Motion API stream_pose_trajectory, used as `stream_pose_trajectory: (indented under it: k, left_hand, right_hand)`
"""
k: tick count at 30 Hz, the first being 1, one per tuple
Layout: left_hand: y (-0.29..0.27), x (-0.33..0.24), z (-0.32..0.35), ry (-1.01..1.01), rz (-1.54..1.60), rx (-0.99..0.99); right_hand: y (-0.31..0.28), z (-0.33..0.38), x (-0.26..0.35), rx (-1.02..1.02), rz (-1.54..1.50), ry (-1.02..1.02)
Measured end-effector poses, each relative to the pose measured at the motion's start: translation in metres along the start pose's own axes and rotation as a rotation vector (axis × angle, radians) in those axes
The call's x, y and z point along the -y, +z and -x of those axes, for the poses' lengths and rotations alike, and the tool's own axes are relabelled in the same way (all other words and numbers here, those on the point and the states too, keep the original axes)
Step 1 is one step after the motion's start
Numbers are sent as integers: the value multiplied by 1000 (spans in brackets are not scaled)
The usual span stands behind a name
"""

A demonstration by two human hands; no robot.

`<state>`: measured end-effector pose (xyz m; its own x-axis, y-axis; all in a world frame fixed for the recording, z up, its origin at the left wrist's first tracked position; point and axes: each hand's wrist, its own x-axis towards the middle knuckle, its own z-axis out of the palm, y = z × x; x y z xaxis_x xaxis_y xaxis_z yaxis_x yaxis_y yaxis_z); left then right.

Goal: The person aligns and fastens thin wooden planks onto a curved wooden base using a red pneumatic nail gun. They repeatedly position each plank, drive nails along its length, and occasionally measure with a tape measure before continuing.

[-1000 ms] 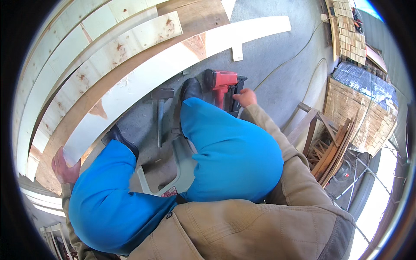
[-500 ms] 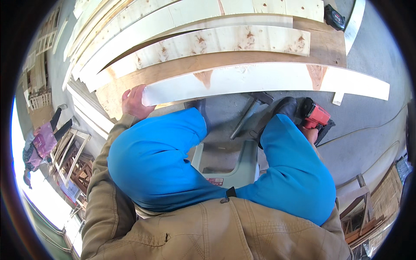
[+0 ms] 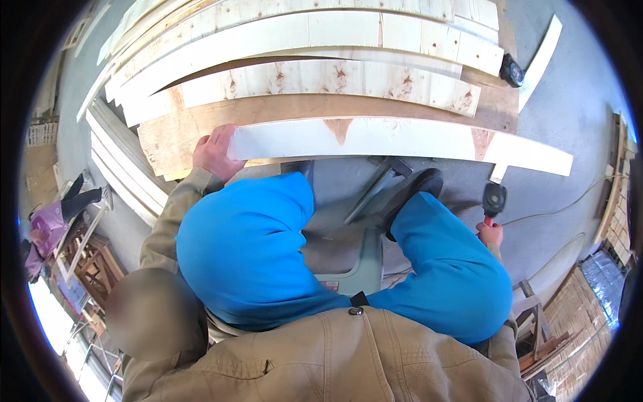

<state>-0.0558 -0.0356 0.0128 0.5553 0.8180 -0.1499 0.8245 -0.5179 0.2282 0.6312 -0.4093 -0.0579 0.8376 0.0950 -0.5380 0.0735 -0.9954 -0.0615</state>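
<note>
Grey floor [image 3: 569, 120]; brown sheet [image 3: 268, 110] under pale boards [image 3: 305, 78]; wrapped woodpile [image 3: 576, 311] near.

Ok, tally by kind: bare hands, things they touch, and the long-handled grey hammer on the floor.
Bare hands, left hand and right hand: 2
Long pale wooden board: 1
Black-and-red nail gun: 1
Long-handled grey hammer: 1
Total: 5

Grey concrete floor [image 3: 576, 94] spreads toward two o'clock. A plastic-wrapped wood stack [image 3: 569, 318] stands at four, white daylight [image 3: 52, 318] glares at eight, wooden frames [image 3: 100, 261] just above.
</note>
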Motion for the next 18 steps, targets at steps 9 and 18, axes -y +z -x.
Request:
stream_pose_trajectory:
  k: [9,18]
  left_hand:
    - [17,18,6,53,108,-99]
    - [26,22,9,-12,192,-84]
  right_hand:
    - [-196,72,125,-65,-270,-407]
    - [-242,285,337,-12,-328,-971]
